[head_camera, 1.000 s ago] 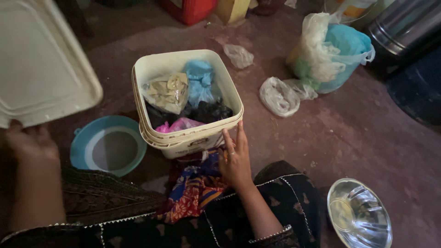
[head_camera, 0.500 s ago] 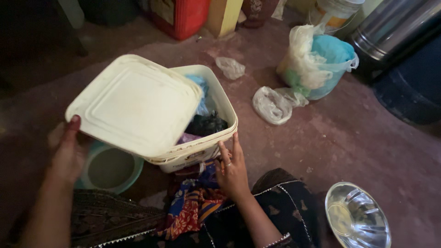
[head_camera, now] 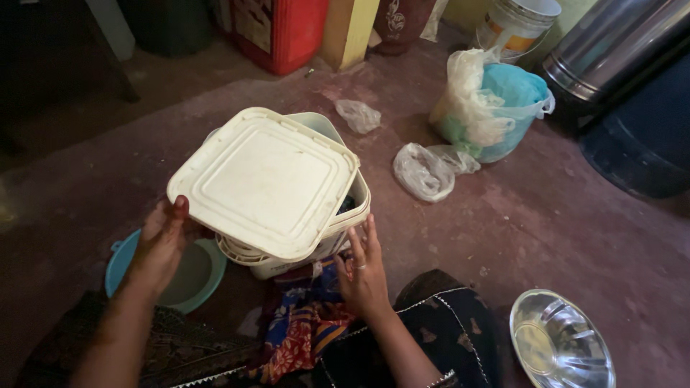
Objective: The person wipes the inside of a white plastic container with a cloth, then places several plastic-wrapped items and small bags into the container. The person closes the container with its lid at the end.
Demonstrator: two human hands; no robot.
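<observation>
White square lid (head_camera: 267, 181) lies tilted over the cream tub (head_camera: 343, 215) on the floor, askew toward ten o'clock. Our left hand (head_camera: 159, 244) grips its near corner; our right hand (head_camera: 363, 267) rests spread, fingers wide, against the tub's wall, we think. At five o'clock sits a steel bowl (head_camera: 560, 345).

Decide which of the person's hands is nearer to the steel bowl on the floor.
Right. The right hand rests against the white tub, on the side towards the steel bowl; the left hand holds the lid on the far side.
</observation>
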